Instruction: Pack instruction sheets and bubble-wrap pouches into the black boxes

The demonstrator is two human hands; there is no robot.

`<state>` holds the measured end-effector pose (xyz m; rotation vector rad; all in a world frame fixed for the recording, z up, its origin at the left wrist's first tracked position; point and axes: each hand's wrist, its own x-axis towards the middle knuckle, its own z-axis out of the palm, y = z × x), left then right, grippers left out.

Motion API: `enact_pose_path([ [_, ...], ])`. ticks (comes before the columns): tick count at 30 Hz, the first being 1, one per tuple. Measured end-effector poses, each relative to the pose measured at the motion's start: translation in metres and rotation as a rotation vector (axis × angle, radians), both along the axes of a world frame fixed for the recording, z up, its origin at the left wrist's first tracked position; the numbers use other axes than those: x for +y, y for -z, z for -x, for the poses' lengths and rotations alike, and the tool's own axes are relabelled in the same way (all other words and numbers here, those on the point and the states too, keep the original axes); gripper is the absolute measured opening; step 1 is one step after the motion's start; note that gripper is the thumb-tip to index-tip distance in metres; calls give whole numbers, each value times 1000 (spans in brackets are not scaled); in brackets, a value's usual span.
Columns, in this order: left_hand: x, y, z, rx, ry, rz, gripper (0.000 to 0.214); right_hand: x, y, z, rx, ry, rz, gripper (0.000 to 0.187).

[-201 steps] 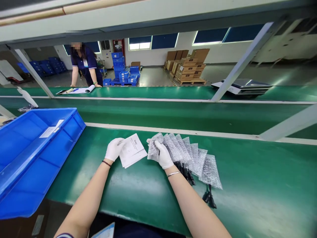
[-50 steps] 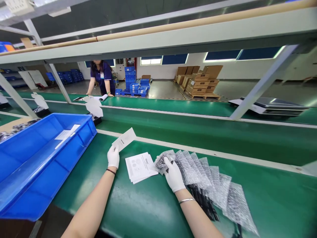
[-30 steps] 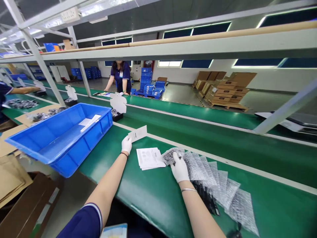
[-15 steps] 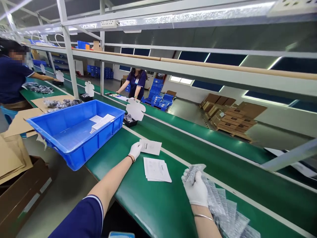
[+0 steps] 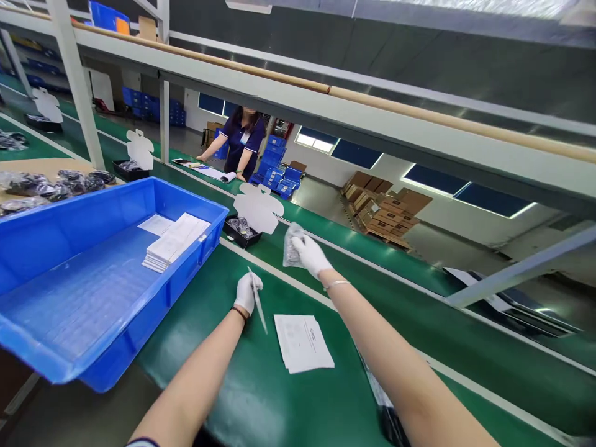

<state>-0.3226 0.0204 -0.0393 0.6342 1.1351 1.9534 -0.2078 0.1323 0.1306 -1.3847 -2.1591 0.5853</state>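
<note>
My left hand [image 5: 246,293], in a white glove, is closed on a thin white paper leaflet [image 5: 257,302] seen edge-on above the green belt. My right hand [image 5: 310,253], also gloved, is raised over the belt and closed on a small bubble-wrap bag [image 5: 291,244] with something dark inside. A stack of white leaflets [image 5: 303,342] lies on the belt between my forearms. Under my right forearm, part of the row of bubble-wrap bags [image 5: 379,397] shows.
A blue plastic bin [image 5: 56,347] on the left holds a stack of white leaflets [image 5: 174,241]. A small black tray [image 5: 241,229] with a white flower-shaped card [image 5: 258,208] sits on the conveyor. A person in dark blue [image 5: 239,144] leans on the far belt. Metal frame posts stand at left.
My right hand lifted one bubble-wrap bag off the row and carried it up and forward. My left hand turned its leaflet on edge. The view swung left and down.
</note>
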Motion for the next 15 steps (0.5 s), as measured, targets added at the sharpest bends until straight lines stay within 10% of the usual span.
enact_pose_path([
  [7, 5, -5, -6, -65, 3, -16, 15, 96, 34, 136, -128, 36, 32, 44],
  [15, 7, -2, -10, -22, 15, 29, 18, 123, 98, 159, -257, 42, 37, 49],
])
